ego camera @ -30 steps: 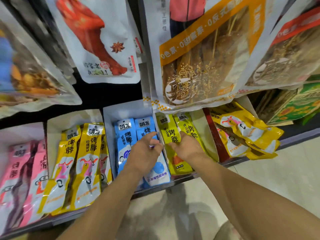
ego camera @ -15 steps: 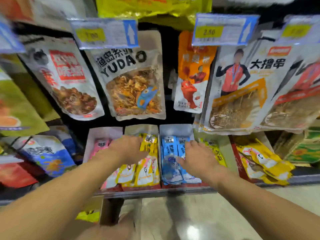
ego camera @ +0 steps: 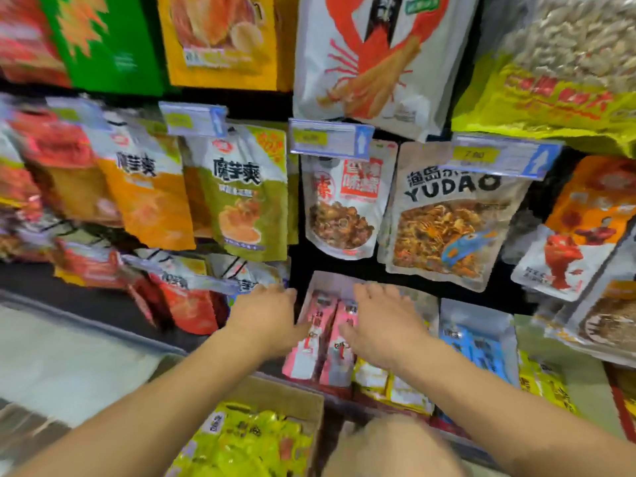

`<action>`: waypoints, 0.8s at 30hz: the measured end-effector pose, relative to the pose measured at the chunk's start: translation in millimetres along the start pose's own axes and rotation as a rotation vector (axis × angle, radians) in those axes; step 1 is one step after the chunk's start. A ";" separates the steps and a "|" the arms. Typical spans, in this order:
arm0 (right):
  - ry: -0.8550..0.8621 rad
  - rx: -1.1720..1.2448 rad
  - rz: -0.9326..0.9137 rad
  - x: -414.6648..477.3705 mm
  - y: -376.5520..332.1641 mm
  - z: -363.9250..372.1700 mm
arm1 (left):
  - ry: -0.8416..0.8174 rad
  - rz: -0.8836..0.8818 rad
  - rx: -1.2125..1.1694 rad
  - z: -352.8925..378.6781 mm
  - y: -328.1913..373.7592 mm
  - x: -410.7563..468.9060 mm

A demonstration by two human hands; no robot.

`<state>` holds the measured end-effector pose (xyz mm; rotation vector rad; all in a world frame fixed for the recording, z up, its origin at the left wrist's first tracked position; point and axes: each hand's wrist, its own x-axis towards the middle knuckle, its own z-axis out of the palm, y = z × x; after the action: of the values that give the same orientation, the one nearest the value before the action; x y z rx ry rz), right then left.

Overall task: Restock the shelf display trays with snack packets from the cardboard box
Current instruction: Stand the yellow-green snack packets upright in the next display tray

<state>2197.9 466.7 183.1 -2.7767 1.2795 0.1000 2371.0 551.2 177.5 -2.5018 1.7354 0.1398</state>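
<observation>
Our left hand (ego camera: 266, 316) and right hand (ego camera: 383, 325) lay spread and flat, fingers straight, holding nothing that we could make out through the blur. The pink packets (ego camera: 306, 359) sat between the two hands in their display tray (ego camera: 332, 280). Their long axis ran away from us, from the shelf's front edge to the tray's back wall. Our left thumb touched the left packet, and the right hand reached over the neighbouring tray. The cardboard box (ego camera: 292, 395) of yellow packets (ego camera: 247, 438) lay below the shelf and closer to us, just beside the left forearm. We judged the left hand the nearer one for drawing back and down to fetch fresh stock.
</observation>
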 end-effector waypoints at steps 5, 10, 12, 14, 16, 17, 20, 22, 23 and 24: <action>0.006 -0.046 -0.141 21.1 -62.4 8.4 | -0.003 -0.118 -0.055 23.9 -56.1 -13.1; -0.016 -0.077 -0.253 35.1 -117.2 34.1 | -0.023 -0.251 -0.117 52.4 -103.4 -27.2; -0.050 -0.069 -0.278 37.4 -135.7 50.5 | -0.044 -0.294 -0.130 71.0 -119.5 -35.3; -0.092 -0.053 -0.289 38.6 -151.3 70.7 | -0.078 -0.345 -0.156 93.6 -132.7 -43.4; -0.142 -0.051 -0.297 40.5 -163.2 92.9 | -0.138 -0.409 -0.201 115.2 -142.0 -49.4; -0.176 -0.054 -0.303 42.7 -170.0 107.8 | -0.177 -0.444 -0.230 129.2 -148.0 -52.4; -0.249 -0.051 -0.302 44.0 -175.7 139.8 | -0.253 -0.482 -0.287 159.5 -153.7 -59.5; -0.294 -0.044 -0.289 45.9 -178.9 163.5 | -0.315 -0.514 -0.339 184.0 -157.0 -62.1; -0.317 -0.045 -0.286 46.9 -179.7 175.1 | -0.340 -0.531 -0.363 196.6 -157.5 -62.8; -0.344 -0.044 -0.282 47.9 -180.4 186.5 | -0.365 -0.549 -0.389 209.7 -158.0 -63.1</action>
<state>2361.6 566.3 1.7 -2.7796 0.8085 0.5628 2492.4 692.0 -18.4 -2.8676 0.9129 0.8909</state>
